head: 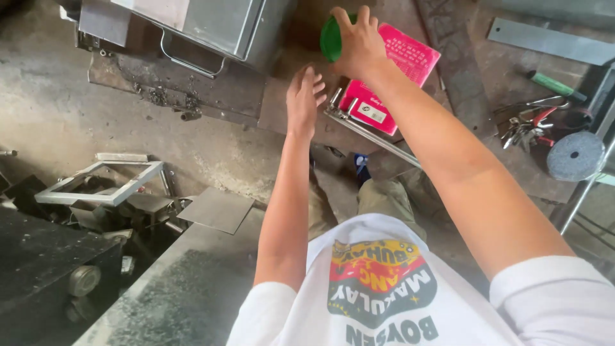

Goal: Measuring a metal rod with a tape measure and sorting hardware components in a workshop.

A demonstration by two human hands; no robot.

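Head view: right hand (pixel 360 43) grips green lid (pixel 329 40) over pink box (pixel 391 80).

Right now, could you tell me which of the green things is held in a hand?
The round green lid, gripped by the right hand; the green-handled tool lies untouched further right.

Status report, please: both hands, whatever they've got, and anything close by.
Right hand shut on green lid. Left hand open, empty, hovering beside pink box. Metal rods lie under the box edge.
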